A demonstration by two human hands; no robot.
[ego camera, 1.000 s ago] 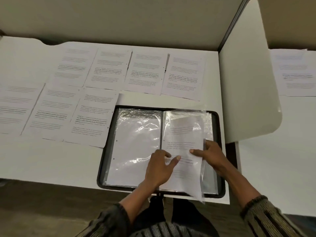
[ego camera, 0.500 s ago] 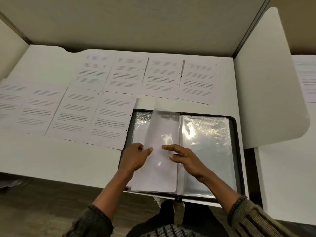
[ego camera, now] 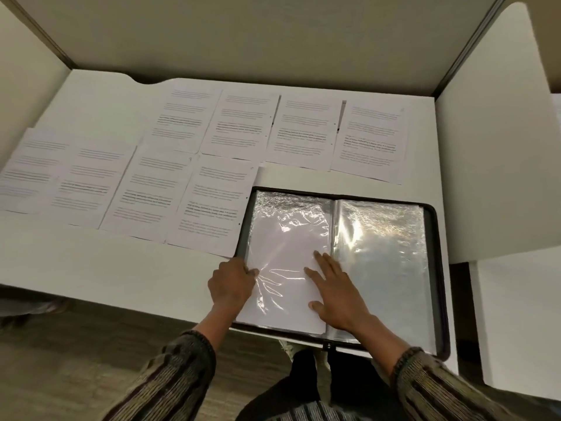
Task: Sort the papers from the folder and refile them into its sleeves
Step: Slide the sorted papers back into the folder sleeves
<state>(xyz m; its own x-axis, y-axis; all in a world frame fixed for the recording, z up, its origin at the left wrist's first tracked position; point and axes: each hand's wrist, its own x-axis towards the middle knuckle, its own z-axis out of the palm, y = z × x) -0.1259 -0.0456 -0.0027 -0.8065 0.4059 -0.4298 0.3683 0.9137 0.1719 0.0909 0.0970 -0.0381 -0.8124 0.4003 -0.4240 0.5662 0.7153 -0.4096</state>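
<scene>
A black display folder [ego camera: 437,268] lies open at the front right of the white desk [ego camera: 91,268]. Its left sleeve [ego camera: 285,238] holds a sheet whose blank back faces up; the right sleeve [ego camera: 385,253] is shiny and holds no visible sheet. My left hand [ego camera: 232,284] grips the left sleeve's outer edge, fingertips curled over it. My right hand [ego camera: 337,287] lies flat, fingers spread, pressing the same sleeve near the spine. Several printed papers [ego camera: 209,205] lie in two rows on the desk, left of and behind the folder.
A white partition panel [ego camera: 491,147] stands at the desk's right side, with another white surface [ego camera: 522,323] beyond it. Beige divider walls [ego camera: 243,41] close the back and left. The desk's front edge is just under my wrists.
The sleeve with the sheet has been turned over from the right side to the left and now lies flat. Both hands followed it leftward. The camera view shifted left.
</scene>
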